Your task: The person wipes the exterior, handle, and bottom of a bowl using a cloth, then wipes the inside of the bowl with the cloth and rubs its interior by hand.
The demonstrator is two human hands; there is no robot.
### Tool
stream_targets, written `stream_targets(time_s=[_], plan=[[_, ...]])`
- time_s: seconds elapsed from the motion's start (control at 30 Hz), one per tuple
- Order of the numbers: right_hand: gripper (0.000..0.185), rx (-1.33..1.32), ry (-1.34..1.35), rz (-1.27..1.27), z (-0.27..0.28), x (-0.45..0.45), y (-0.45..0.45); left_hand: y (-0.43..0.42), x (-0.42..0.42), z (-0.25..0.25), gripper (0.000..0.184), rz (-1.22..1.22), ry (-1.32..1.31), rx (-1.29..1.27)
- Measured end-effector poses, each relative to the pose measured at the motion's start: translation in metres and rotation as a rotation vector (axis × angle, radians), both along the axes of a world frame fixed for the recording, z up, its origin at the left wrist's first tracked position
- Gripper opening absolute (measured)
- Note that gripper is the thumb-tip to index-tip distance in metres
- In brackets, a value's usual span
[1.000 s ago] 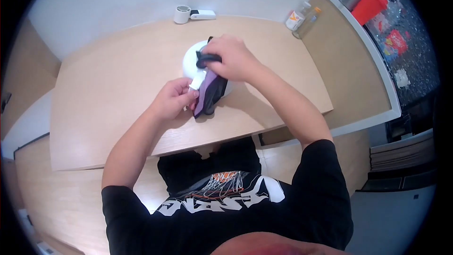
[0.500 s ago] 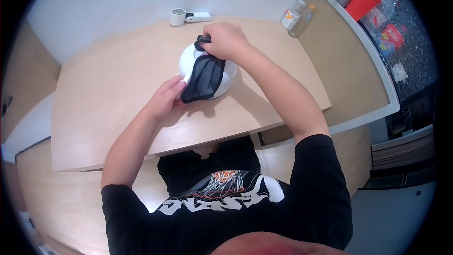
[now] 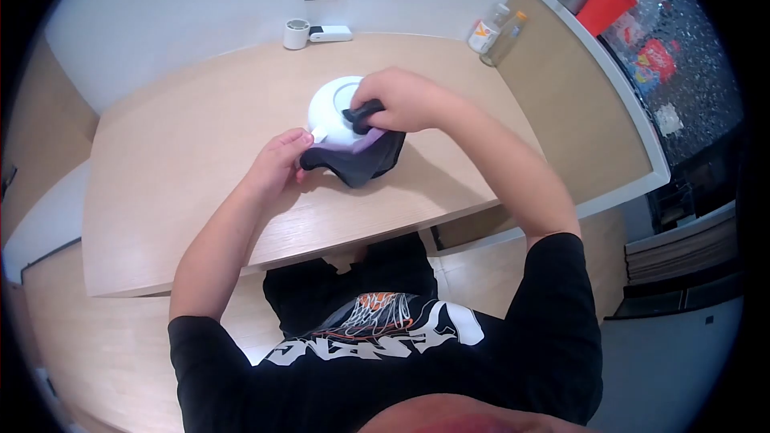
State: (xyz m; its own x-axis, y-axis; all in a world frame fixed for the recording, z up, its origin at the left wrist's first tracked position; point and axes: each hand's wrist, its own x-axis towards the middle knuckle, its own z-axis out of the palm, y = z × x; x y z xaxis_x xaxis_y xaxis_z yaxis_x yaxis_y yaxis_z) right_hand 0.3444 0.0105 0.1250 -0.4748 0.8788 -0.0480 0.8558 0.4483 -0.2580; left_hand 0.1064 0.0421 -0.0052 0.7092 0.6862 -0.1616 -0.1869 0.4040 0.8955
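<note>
A round white object [image 3: 330, 110], like a bowl or pot with a small spout-like tab, rests on the wooden table [image 3: 184, 160]. Against its near side hangs a dark mesh cloth [image 3: 357, 167] with a purple edge. My left hand [image 3: 286, 154] pinches the white tab and the cloth's left end between thumb and fingers. My right hand [image 3: 397, 102] is closed around a black strap or loop [image 3: 365, 115] over the right part of the white object. Some of its fingers are hidden behind the black piece.
Along the back wall stand a small white cylinder [image 3: 296, 34] and a white flat device [image 3: 330, 34]. Two bottles [image 3: 495, 34] are at the back right corner, by a raised partition. Beyond it is a red container [image 3: 607, 3].
My right hand first moved away from me, then came back nearer with the black piece. The mesh cloth swung from upright over the white object to spread along its near side.
</note>
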Motion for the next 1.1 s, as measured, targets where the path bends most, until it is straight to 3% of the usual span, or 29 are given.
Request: stream_targets(time_s=[0.17, 0.27, 0.5, 0.6, 0.7, 0.8, 0.93, 1.1], plan=[[0.024, 0.134, 0.048, -0.197, -0.016, -0.028, 0.018, -0.005, 0.001, 0.006, 0.029, -0.059, -0.041, 0.004], [0.022, 0.246, -0.008, -0.308, -0.022, -0.03, 0.032, -0.026, 0.009, 0.029, 0.031, 0.085, -0.034, -0.156], [0.017, 0.2, -0.292, -0.489, -0.007, -0.016, 0.025, -0.005, 0.007, 0.002, 0.023, -0.008, 0.05, 0.025], [0.02, 0.093, -0.433, -0.433, 0.007, -0.019, 0.01, -0.012, 0.006, 0.015, 0.02, 0.032, 0.045, -0.01], [0.019, -0.008, -0.36, -0.213, 0.015, -0.028, 0.005, -0.008, 0.004, 0.009, 0.021, -0.02, -0.028, 0.002], [0.021, 0.061, -0.127, -0.191, 0.006, -0.041, 0.008, -0.012, 0.004, 0.015, 0.021, -0.054, -0.043, -0.045], [0.02, 0.226, -0.116, -0.409, -0.014, -0.032, 0.036, -0.014, 0.003, 0.015, 0.022, -0.067, -0.087, -0.054], [0.019, 0.144, -0.322, -0.451, 0.0, -0.021, 0.024, -0.012, 0.005, 0.018, 0.023, -0.008, 0.008, 0.005]])
